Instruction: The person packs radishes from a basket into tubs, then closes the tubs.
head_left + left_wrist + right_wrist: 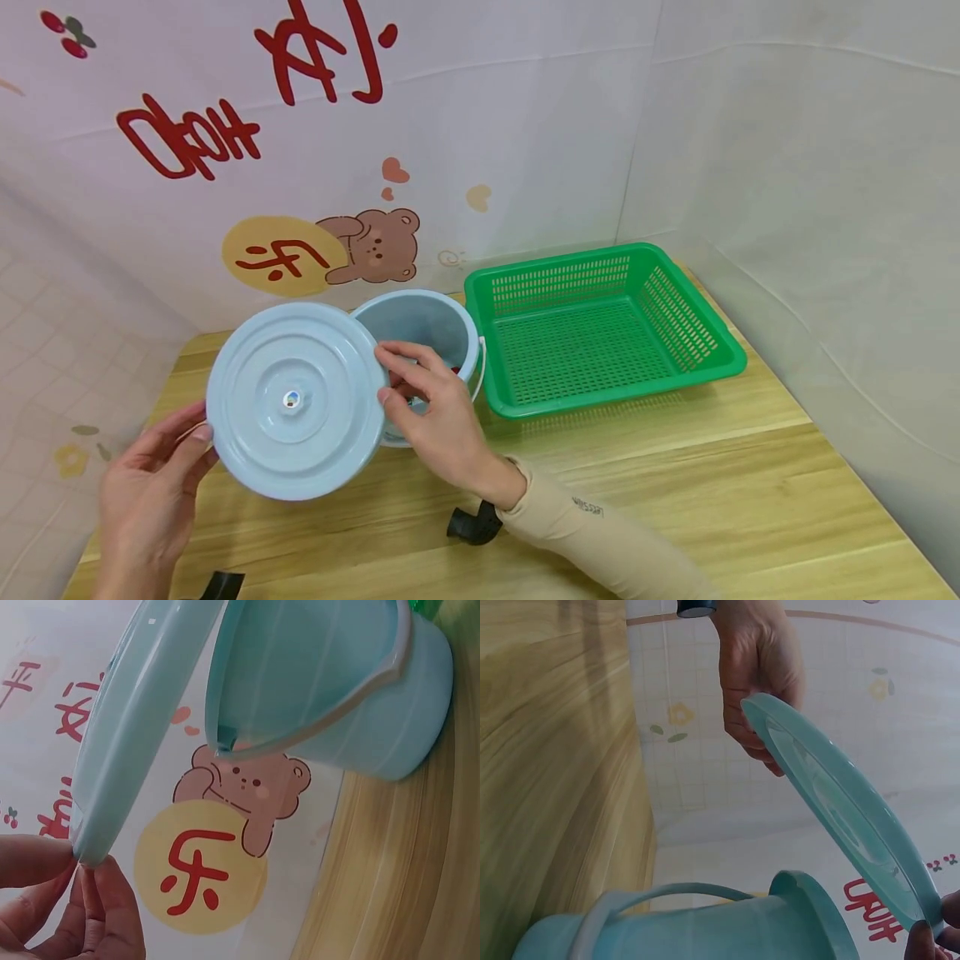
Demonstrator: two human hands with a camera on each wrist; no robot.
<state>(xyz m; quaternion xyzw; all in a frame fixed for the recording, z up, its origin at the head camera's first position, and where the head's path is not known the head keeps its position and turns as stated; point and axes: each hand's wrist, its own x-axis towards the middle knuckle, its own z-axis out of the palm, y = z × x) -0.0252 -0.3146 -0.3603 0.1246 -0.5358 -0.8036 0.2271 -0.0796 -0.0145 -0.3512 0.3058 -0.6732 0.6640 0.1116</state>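
Note:
A round light-blue lid (330,442) with a small knob and sticker is held up between both hands. My left hand (153,492) pinches its left edge, thumb on top. On the opposite edge my right hand (442,421) grips the rim between thumb and fingers. Behind the lid stands a light-blue bucket (442,312), open at the top, with its pale handle (352,697) hanging at the side. Something small and red shows inside the bucket; the lid and right hand hide most of the contents. In the left wrist view, the lid (139,727) is apart from the bucket.
To the right of the bucket, a green slotted basket (600,396) sits on the wooden table (675,492). A printed wall sheet (540,150) rises behind the table's far edge. Black wrist fittings (474,525) show near both forearms.

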